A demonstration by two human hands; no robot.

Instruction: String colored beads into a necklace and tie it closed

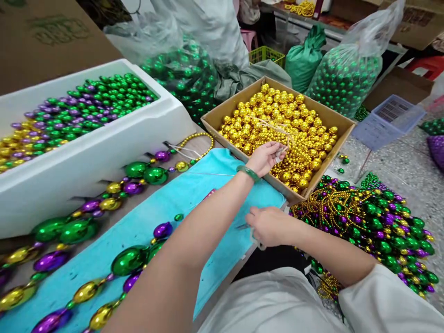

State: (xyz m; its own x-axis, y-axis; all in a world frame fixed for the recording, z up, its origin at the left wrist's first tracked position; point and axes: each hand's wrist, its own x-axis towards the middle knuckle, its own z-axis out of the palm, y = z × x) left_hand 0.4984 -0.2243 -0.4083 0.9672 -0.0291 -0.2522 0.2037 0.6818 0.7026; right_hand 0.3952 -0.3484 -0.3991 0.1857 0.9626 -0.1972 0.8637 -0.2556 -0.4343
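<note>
My left hand (268,158), with a green bangle (248,173) at the wrist, reaches over a cardboard box (298,196) of gold beads (277,108). Its thumb and fingers are pinched on a pale string (288,138) that trails over the beads. Lower down, beside the edge of the turquoise cloth (183,185), my right hand (272,226) is closed around a pair of scissors (242,226). Their blades point left, and part of the handle is hidden in the palm. Strands of green, purple and gold beads (130,260) lie on the cloth, partly behind my left forearm.
A white foam box (93,152) of mixed beads stands on the left. Clear bags of green beads (347,76) and a green sack (305,60) stand behind. Finished-looking bead necklaces (381,222) are heaped at right, near a blue plastic basket (388,122).
</note>
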